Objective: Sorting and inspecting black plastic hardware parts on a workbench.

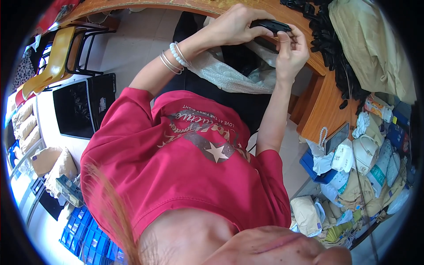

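A small, glossy black elongated part (273,25) is held up near the edge of the wooden table; its exact kind I cannot make out. My left hand (236,25), with bracelets at the wrist, pinches one end of it between thumb and fingers. At the other end, the thumb and fingertips of my right hand (293,51) close on it. Below both hands a white woven sack (212,73) lies open across my lap, with dark things inside. On the table to the right is a heap of similar-looking black pieces (342,77).
A beige cloth or sack (371,44) lies beside the heap. A phone (336,138) rests at the table's (324,117) near right corner. Packages (366,176) are piled at right. To the left stand a yellow chair (62,51), a black box-like object (73,108) and blue crates (84,234).
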Demonstrator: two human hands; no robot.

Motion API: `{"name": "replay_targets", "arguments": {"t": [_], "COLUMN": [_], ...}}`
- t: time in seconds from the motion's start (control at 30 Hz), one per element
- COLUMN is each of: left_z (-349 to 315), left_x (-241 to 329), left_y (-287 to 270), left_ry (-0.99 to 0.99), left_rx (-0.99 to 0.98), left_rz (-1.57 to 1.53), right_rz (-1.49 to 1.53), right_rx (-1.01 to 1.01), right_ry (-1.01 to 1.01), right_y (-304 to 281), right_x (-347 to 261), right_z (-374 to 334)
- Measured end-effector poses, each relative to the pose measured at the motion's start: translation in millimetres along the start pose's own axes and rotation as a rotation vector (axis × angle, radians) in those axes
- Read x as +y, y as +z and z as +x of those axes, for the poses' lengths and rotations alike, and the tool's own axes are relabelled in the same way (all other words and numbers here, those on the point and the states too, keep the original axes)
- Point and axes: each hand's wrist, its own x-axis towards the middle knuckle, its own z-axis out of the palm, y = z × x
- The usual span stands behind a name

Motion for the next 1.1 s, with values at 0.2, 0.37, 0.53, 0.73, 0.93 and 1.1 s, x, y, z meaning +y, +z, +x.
{"name": "replay_targets", "arguments": {"t": [0.2,0.37,0.53,0.73,0.93,1.1], "left_z": [-5.2,-10.5,11.0,40.8,33.9,14.8], "left_x": [-10.7,-57.4,-58.2,-74.6,-32.1,-50.3], "left_y": [-1.1,-22.9,-50.1,-41.9,-29.8,-12.5], "left_ry": [-0.313,-0.455,-0.481,-0.159,-0.065,-0.514], "left_rx": [0.077,0.331,0.374,0.059,0.248,0.024], "left_rz": [-0.297,-0.494,-0.447,0.926,0.574,-1.037], "right_rz": [-0.198,-1.156,-1.315,-1.268,-0.881,0.079], "right_rx": [-0.392,-0.056,-0.114,-0.161,-0.171,-0.259], "right_ry": [0.189,-0.639,-0.622,-0.589,-0.474,0.078], "right_y": [-18.7,-44.6,-26.6,-11.5,-22.5,-21.9], "right_x": [1.6,69.0,73.3,67.9,45.5,-3.2], "right_z": [33.5,109.1,104.3,77.4,50.6,22.6]}}
